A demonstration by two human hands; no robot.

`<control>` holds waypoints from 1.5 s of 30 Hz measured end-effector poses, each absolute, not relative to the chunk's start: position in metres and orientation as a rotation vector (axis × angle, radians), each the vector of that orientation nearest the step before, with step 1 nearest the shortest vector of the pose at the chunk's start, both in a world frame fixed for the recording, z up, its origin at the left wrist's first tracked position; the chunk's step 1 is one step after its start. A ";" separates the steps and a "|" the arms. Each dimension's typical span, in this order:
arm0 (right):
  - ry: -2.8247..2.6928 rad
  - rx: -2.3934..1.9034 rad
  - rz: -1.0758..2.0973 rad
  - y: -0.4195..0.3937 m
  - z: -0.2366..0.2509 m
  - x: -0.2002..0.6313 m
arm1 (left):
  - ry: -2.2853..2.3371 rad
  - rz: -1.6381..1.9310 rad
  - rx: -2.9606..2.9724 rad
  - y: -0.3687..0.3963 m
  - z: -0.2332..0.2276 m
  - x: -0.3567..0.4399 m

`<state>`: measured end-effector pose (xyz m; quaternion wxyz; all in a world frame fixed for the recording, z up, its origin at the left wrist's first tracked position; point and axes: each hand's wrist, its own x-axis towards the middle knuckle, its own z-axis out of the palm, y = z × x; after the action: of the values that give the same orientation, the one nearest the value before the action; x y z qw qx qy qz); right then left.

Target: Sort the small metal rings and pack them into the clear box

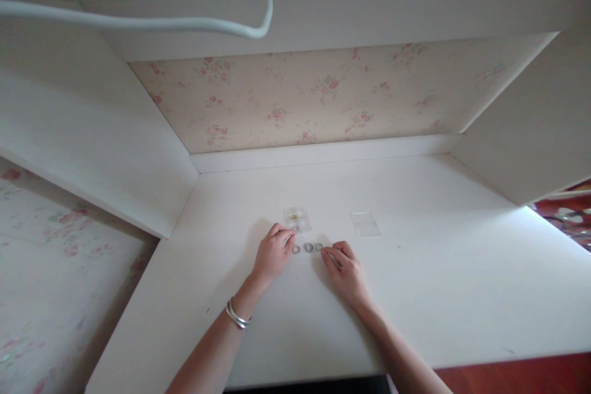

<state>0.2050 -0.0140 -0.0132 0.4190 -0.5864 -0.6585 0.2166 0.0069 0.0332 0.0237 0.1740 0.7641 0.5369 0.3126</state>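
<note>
Three small round rings lie in a short row on a white, smooth-topped desk (443, 271): a pinkish ring (296, 249) at the left, a dark grey ring (309, 247) in the middle, and a pale green ring (319, 247) at the right, the last two close side by side and the pinkish one slightly apart from them. The right hand (345, 271) comes in from the right with its thumb and forefinger drawn nearly together, the tips at the edge of the pale green ring; whether they grip it cannot be told. The left hand (272, 252) is bent, thumb and forefinger almost meeting beside another small, pale ring (295, 229), which shows at the near edge of a clear, square plastic box (303, 215); the view is too small to tell whether the fingers have hold of it. The box stands just beyond the row and has a small gold-coloured piece (293, 217) inside. Well to the right of the box, a clear, flat, square plastic piece (365, 224) lies on the desk. A silver, banded metal bracelet (237, 315) circles the left wrist. Behind the desk top, past a low white ledge (323, 154), runs a cream panel with pink flowers (295, 98), and a white, bent tube (184, 24) crosses the upper left.
</note>
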 end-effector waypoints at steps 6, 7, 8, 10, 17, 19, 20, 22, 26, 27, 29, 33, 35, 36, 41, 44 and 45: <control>-1.631 -1.478 0.558 -0.014 -0.012 0.205 | 1.554 0.855 2.210 0.062 0.019 0.011; -1.631 -1.481 0.563 -0.014 -0.012 0.206 | 1.550 0.851 2.201 0.065 0.017 0.010; -1.629 -1.483 0.568 -0.013 -0.012 0.206 | 1.548 0.862 2.184 0.067 0.015 0.008; -1.630 -1.486 0.576 -0.013 -0.014 0.207 | 1.549 0.920 2.128 0.067 0.012 0.002; -1.819 -1.450 0.439 -0.016 -0.013 0.201 | 1.538 1.004 1.948 0.039 0.010 -0.025; -1.944 -1.438 0.371 -0.017 -0.007 0.195 | 1.533 0.977 1.908 0.029 0.009 -0.028; -2.007 -1.435 0.339 -0.017 -0.003 0.191 | 1.530 0.964 1.890 0.025 0.007 -0.029; -2.117 -1.438 0.288 -0.014 0.005 0.182 | 1.522 0.948 1.857 0.019 0.005 -0.029; -2.249 -1.476 0.222 -0.004 0.015 0.167 | 1.496 0.949 1.816 0.015 0.003 -0.029; -2.274 -1.484 0.205 -0.001 0.016 0.164 | 1.491 0.950 1.813 0.015 0.002 -0.029; -2.317 -1.489 0.176 0.003 0.017 0.160 | 1.487 0.947 1.813 0.016 0.000 -0.029; -2.343 -1.470 0.158 0.006 0.015 0.157 | 1.484 0.936 1.826 0.017 -0.002 -0.030; -2.326 -1.461 0.166 0.006 0.013 0.157 | 1.473 0.932 1.834 0.016 -0.001 -0.030; -2.309 -1.457 0.174 0.006 0.012 0.158 | 1.465 0.931 1.840 0.016 -0.001 -0.029; -2.195 -1.421 0.231 0.008 0.009 0.158 | 1.438 0.923 1.865 0.013 0.002 -0.028; -2.135 -1.411 0.287 0.011 0.011 0.158 | 1.435 0.917 1.876 0.013 0.003 -0.028; -2.111 -1.409 0.297 0.013 0.013 0.158 | 1.436 0.914 1.879 0.012 0.003 -0.028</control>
<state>0.1577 0.0135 0.0127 0.2889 -0.5280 -0.7908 0.1112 -0.0279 0.0124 0.0029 0.2985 0.7074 0.5404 0.3442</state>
